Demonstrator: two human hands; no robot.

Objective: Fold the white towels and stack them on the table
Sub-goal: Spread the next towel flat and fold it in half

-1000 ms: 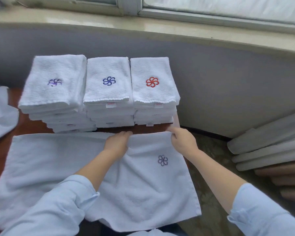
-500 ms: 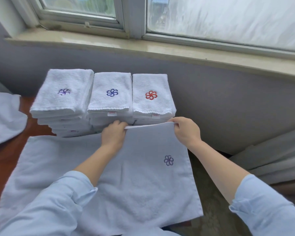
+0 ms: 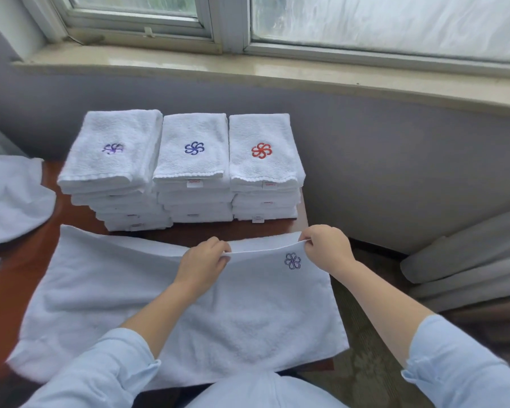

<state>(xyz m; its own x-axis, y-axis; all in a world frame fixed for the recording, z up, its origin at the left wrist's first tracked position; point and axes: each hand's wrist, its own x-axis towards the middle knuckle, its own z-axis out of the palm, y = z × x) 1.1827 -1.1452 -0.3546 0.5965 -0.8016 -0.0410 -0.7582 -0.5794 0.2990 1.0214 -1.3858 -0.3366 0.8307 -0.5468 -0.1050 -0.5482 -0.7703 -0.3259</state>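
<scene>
A white towel (image 3: 115, 290) with a dark embroidered flower lies spread over the brown table (image 3: 21, 260). Its right part is lifted at the far edge. My left hand (image 3: 202, 260) pinches that edge near the middle of the towel, and my right hand (image 3: 326, 245) pinches it at the right corner, just above the flower. Behind them stand three stacks of folded white towels: the left stack (image 3: 115, 154) with a purple flower on top, the middle stack (image 3: 193, 151) with a blue one, the right stack (image 3: 262, 151) with a red one.
Another loose white cloth (image 3: 9, 198) lies on the table's left end. A grey wall and a window sill (image 3: 277, 75) run behind the stacks. Rolled grey items (image 3: 465, 266) lie on the floor to the right, past the table's edge.
Both hands have kept their pinch on the towel's far edge and drawn it up and back toward me, away from the stacks. The view has tilted upward.
</scene>
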